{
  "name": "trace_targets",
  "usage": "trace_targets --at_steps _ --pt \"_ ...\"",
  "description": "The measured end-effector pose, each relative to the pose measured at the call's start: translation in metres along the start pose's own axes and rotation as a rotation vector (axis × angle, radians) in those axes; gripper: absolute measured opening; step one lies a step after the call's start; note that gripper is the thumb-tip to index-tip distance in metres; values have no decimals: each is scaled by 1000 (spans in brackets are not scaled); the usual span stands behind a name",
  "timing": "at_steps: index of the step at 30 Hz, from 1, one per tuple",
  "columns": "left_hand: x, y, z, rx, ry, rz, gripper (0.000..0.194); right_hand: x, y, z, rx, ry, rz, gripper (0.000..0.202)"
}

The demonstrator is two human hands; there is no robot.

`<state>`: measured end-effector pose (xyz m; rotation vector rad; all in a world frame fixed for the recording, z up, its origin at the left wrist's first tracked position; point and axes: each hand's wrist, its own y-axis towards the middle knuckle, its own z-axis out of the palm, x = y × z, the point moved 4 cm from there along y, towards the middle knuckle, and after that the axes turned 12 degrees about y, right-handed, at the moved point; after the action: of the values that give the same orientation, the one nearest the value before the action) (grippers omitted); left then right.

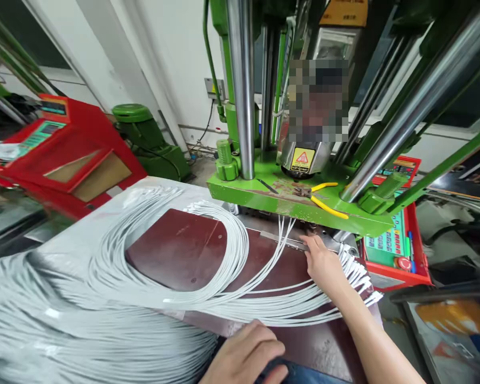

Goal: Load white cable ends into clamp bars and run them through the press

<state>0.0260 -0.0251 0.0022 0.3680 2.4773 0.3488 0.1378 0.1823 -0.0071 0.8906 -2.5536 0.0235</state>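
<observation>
Your right hand reaches to the long, flat metal mould under the press. Its fingers are stretched forward and lie near together, with the tips at the mould's edge; I cannot tell if they pinch something. Your left hand is half open above your lap, the fingers softly bent and the thumb apart, and I see nothing held in it. It is near the thin, smooth white cables, which make round loops on the reddish-brown, flat board of the bench. They are too many to count, and small white connectors sit at their ends, beside your right forearm. A few cables, three or four, go up into the mould area. On the scratched green steel plate lie one pair of pliers with two yellow handles and one thin dark tool. Two shiny round steel columns rise at the front of this plate.
</observation>
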Motion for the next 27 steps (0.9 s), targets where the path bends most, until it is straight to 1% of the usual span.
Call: trace_targets --at_steps 1,2,3,5,7,9,11,13,15,17,20,23,27 --pt "-1 4 -4 -96 129 106 21 0 -4 -6 -20 48 6 40" --pt "-2 6 -6 -162 247 182 26 0 -9 -12 -48 104 10 40" --pt "-1 7 -5 -189 345 222 29 1 -16 -19 -77 168 9 38" --pt "1 6 2 -165 515 263 34 7 -38 -33 -118 316 -3 34" --pt "4 0 11 -131 633 291 38 14 -67 -43 -106 476 -3 29" --pt "5 -7 20 -119 696 322 39 20 -100 -45 -19 611 29 28" --pt "3 -12 27 -108 725 358 38 24 -130 -38 132 734 67 25" --pt "2 -13 32 -85 753 358 39 27 -154 -23 286 863 68 22" --pt "2 -11 32 -83 777 338 40 26 -170 -3 393 965 64 23" --pt "1 -8 32 -80 779 321 41 23 -179 16 437 1011 73 28" --pt "-1 -5 30 -65 735 318 42 23 -183 33 418 1040 67 33" --pt "-3 -7 28 -79 674 309 39 28 -180 37 419 1063 53 35" --pt "-1 -10 28 -103 615 279 38 35 -174 30 424 1046 33 29"
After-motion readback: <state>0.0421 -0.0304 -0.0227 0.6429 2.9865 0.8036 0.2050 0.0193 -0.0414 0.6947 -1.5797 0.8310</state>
